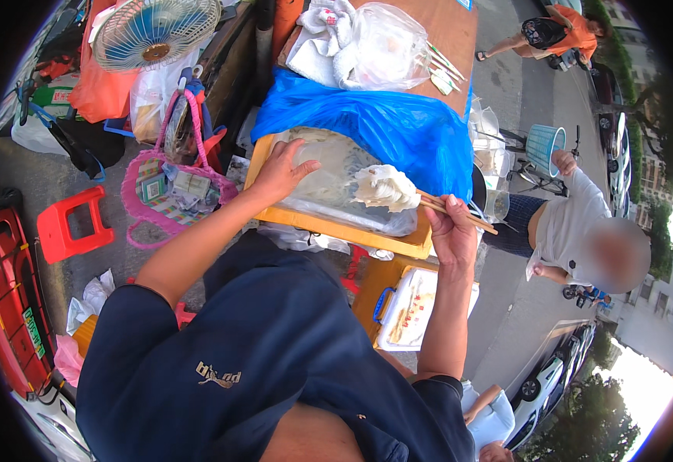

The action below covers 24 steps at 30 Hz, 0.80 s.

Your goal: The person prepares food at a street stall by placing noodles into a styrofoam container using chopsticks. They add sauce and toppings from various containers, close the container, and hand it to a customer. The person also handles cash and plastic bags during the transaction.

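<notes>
A yellow box lined with clear plastic film stands before me. Under and around the film lies a pale, wet-looking mass, partly hidden. At the box's left side, my left hand rests against the film, thumb and fingers apart. My right hand grips a pair of wooden chopsticks above the right front corner. A clump of white, soft, dough-like food clings to their far end, over the box. Blue plastic sheeting is bunched across the back of the box.
Behind the sheeting, a brown board carries white towels and a clear plastic bag. A lidded white container is low at right. A person in white stands at right. A pink-trimmed basket with banknotes stands left, near a red stool.
</notes>
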Tool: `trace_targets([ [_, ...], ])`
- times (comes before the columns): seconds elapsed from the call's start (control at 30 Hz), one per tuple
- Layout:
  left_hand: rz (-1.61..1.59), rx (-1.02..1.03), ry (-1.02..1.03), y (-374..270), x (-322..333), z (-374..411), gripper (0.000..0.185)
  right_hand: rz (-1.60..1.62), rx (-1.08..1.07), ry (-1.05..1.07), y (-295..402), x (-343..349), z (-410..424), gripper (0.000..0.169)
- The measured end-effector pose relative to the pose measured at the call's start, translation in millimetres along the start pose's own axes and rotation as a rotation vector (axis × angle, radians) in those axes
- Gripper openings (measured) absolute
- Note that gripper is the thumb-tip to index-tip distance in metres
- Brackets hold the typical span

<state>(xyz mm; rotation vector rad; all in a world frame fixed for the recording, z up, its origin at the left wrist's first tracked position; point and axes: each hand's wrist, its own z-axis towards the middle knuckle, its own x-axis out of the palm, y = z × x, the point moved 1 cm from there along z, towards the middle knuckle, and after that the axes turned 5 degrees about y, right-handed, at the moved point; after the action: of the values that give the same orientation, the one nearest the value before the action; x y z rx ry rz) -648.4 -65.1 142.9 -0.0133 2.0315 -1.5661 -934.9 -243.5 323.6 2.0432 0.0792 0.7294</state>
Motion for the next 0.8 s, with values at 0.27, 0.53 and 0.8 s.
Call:
trace_targets([
  [0.27, -0.59, -0.117, 0.192, 38, 47, 25, 0.075, -0.472, -0.224, 0.081, 42, 89, -35, 0.017],
  [0.53, -1.217, -0.207, 0.419, 8, 34, 7, 0.082, -1.135, -0.286, 0.318, -18, 87, 10, 0.024],
  [0.8, -1.064, -0.14, 0.228, 15, 3, -4, 0.073, -0.338, 0.112, -0.213, -88, -64, 71, 0.032],
])
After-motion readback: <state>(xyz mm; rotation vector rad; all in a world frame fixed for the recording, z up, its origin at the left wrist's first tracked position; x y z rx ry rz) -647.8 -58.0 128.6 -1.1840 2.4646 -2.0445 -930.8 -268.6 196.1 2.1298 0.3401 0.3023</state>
